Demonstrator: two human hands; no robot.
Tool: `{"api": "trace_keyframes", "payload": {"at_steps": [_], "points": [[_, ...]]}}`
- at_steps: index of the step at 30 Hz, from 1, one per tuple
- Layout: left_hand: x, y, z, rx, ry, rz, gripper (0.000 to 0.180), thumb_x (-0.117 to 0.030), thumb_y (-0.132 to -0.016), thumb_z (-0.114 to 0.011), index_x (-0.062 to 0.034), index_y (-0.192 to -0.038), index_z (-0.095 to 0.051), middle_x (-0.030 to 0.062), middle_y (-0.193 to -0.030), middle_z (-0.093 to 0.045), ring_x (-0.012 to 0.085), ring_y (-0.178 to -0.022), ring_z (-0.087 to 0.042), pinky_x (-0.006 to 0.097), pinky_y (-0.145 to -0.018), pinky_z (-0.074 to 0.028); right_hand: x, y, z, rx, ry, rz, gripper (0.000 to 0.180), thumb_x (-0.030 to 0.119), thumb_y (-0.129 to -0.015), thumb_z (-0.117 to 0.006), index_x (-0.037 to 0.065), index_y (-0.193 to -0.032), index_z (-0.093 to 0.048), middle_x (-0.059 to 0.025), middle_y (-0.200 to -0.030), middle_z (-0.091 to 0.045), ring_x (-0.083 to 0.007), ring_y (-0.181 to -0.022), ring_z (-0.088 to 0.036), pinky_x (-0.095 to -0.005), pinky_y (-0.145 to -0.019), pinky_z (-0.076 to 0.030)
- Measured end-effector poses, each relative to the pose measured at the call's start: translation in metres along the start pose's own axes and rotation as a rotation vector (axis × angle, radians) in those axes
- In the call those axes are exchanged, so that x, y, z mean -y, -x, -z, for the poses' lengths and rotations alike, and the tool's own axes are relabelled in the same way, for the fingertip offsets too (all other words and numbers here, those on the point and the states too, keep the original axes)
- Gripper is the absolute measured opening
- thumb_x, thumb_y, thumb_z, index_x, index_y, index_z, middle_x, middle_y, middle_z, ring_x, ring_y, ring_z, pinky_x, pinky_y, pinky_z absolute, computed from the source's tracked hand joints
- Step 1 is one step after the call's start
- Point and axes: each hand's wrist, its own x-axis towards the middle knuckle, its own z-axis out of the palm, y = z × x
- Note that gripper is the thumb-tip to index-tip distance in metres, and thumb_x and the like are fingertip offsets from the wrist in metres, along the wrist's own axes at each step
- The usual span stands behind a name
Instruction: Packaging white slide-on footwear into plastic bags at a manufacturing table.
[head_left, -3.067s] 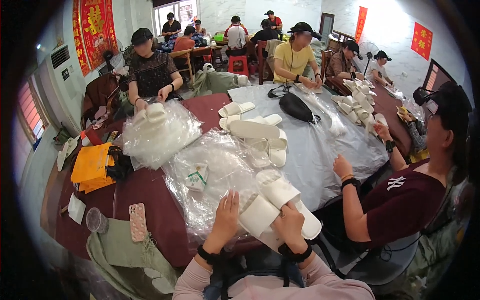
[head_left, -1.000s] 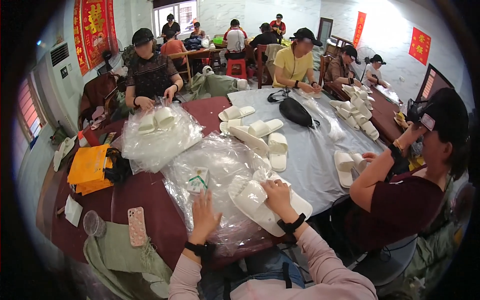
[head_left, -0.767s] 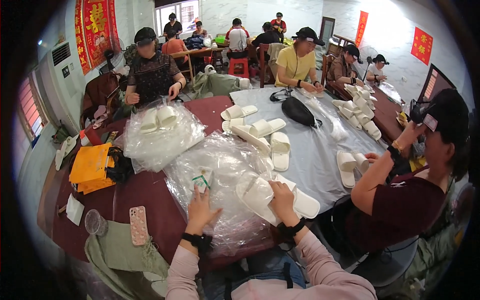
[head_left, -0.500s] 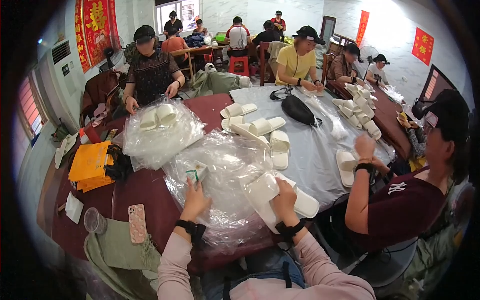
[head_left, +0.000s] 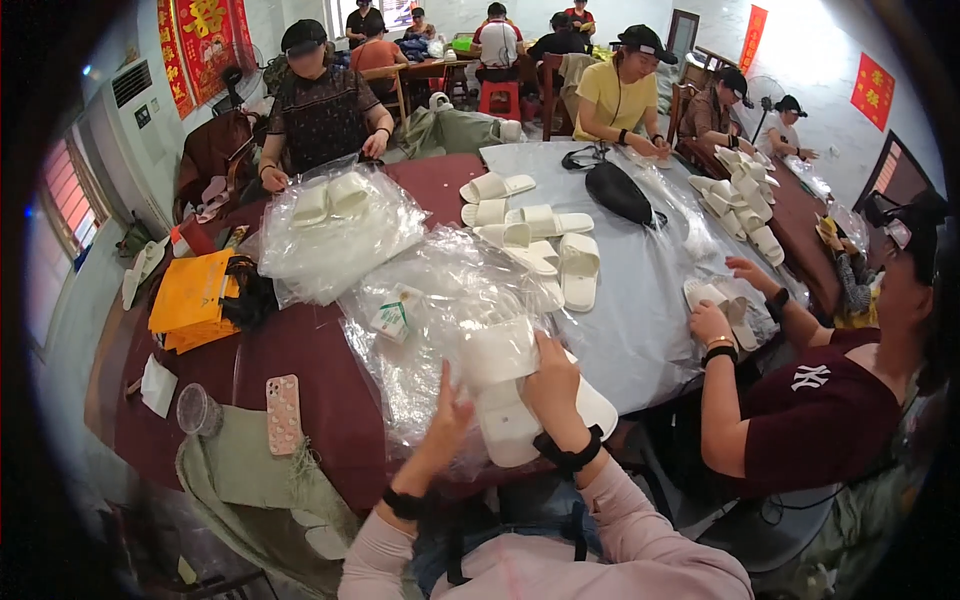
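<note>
My right hand (head_left: 556, 392) grips a pair of white slippers (head_left: 500, 415) at the near edge of the table, its fingers over the side of the strap. The two soles overlap, one showing from under the other at the right. Just left of the slippers, my left hand (head_left: 446, 425) is raised with its fingers apart, holding nothing. Beneath and beyond both hands spreads a heap of clear plastic bags (head_left: 425, 270). On the bags lies a small white and green packet (head_left: 393, 314).
More white slippers (head_left: 578, 272) lie beyond, with a black pouch (head_left: 617, 195) near them. At left are orange bags (head_left: 192, 300), a phone (head_left: 283, 415) and a clear cup (head_left: 198, 410). A co-worker's hands (head_left: 712, 325) handle slippers at right. Another person stands behind a bagged pair (head_left: 330, 198).
My left hand has let go of the small packet and come back toward the slippers. My right hand has turned the slippers and drawn them left. The co-worker at right now handles a slipper.
</note>
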Motion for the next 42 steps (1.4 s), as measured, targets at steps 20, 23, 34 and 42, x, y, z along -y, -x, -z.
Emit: {"api": "trace_keyframes", "payload": {"at_steps": [20,23,34,42], "points": [[0.038,0.005,-0.023,-0.468,0.518,0.301,0.043,-0.002,-0.086,-0.059,0.0023,-0.125,-0.042,0.0104,-0.112,-0.057,0.0173,-0.098,-0.057,0.029,-0.085,-0.046,-0.067,-0.013,-0.008,0.457,0.107,-0.078,0.092,0.051,-0.070,-0.074,0.001,-0.137,-0.034,-0.0257,-0.124,-0.051,-0.0390,-0.112,-0.053,-0.0457,-0.091,-0.045],[0.042,0.005,-0.022,-0.484,0.517,0.288,0.041,-0.004,-0.087,-0.057,0.0026,-0.125,-0.042,0.0102,-0.113,-0.058,0.0170,-0.099,-0.057,0.028,-0.085,-0.046,-0.071,-0.013,0.001,0.658,0.065,-0.106,0.098,0.053,-0.066,-0.076,0.002,-0.138,-0.033,-0.0252,-0.123,-0.053,-0.0399,-0.110,-0.055,-0.0461,-0.090,-0.046],[0.021,-0.001,-0.032,-0.417,0.570,0.218,0.037,-0.006,-0.091,-0.054,0.0021,-0.126,-0.043,0.0097,-0.113,-0.058,0.0157,-0.100,-0.057,0.028,-0.086,-0.045,-0.127,0.044,0.010,0.427,-0.272,-0.382,0.054,0.030,-0.076,-0.075,-0.002,-0.115,-0.056,-0.0156,-0.090,-0.067,-0.0279,-0.081,-0.065,-0.0358,-0.072,-0.049],[0.037,0.010,-0.034,-0.437,0.515,0.231,0.032,-0.005,-0.091,-0.053,0.0011,-0.122,-0.046,0.0095,-0.108,-0.059,0.0154,-0.096,-0.057,0.029,-0.083,-0.046,-0.115,0.057,0.046,0.262,-1.041,-0.668,0.022,0.016,-0.093,-0.058,-0.003,-0.105,-0.062,-0.0022,-0.085,-0.065,-0.0067,-0.070,-0.056,-0.0226,-0.063,-0.045]]}}
